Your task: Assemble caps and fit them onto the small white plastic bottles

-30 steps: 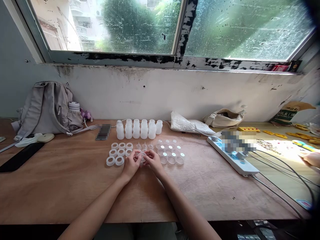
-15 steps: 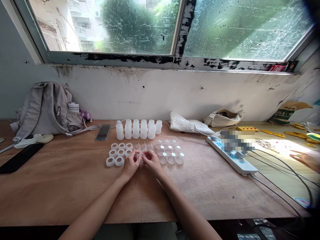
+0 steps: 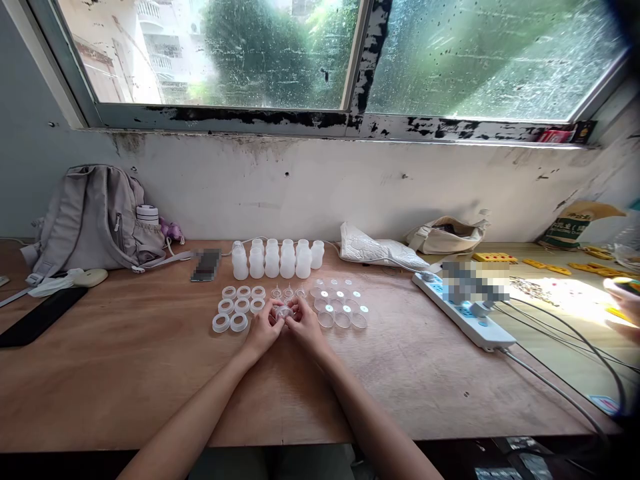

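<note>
Between the two sets of fingertips we see a small clear plastic part (image 3: 284, 312), pinched from both sides just above the wooden table (image 3: 125, 373). The left hand (image 3: 263, 328) closes on it from the left and the right hand (image 3: 306, 325) from the right; both grips are narrow, thumbs and forefingers meeting on the part. Its exact shape we cannot tell at this size.

Just left of the left hand lie white rings (image 3: 239, 305), set in rows and resting flat. Just beyond the fingertips stand three clear nipple-like pieces (image 3: 289, 292), upright. Just right of the right hand we find clear round caps (image 3: 343, 308), several with a pale dot at the centre, also in rows. Behind all these stands a row of white bottles (image 3: 277, 259), upright and touching one another.

Farther out, at the left by the wall, we note a grey backpack (image 3: 93, 217) with a small white container (image 3: 148, 213) in its side pocket, and a black flat object (image 3: 37, 317) near the table's edge. To the right lie a white folded bag (image 3: 375, 250), a beige pouch (image 3: 447, 235) and a white power strip (image 3: 465, 313) with cables. At the far right edge another person's hand (image 3: 623, 300) shows, well apart from ours.
</note>
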### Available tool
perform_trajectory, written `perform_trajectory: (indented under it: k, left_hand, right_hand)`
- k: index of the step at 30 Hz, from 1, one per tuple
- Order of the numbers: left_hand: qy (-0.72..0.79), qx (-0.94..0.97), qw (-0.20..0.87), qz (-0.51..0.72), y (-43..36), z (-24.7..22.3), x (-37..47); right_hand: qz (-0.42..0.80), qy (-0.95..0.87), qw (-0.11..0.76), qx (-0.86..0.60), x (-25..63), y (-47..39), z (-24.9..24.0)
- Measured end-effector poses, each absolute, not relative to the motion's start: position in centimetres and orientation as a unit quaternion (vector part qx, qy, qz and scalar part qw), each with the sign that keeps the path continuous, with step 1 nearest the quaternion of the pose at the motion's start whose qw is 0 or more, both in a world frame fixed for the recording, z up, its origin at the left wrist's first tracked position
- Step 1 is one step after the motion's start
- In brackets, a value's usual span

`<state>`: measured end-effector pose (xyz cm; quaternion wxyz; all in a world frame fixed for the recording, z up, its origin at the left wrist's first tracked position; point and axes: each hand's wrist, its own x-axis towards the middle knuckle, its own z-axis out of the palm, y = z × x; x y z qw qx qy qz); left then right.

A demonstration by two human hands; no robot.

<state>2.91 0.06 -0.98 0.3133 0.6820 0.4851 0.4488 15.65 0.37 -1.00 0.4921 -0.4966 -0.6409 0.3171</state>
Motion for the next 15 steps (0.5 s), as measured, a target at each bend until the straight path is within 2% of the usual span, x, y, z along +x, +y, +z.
perform_trajectory:
  k: [15]
  left_hand:
    - [0.502,0.691,0.267,0.446,-0.12,-0.9,2.94]
  right_hand:
    - [0.312,-0.632,0.51,-0.493,15.51,0.18,-0.72]
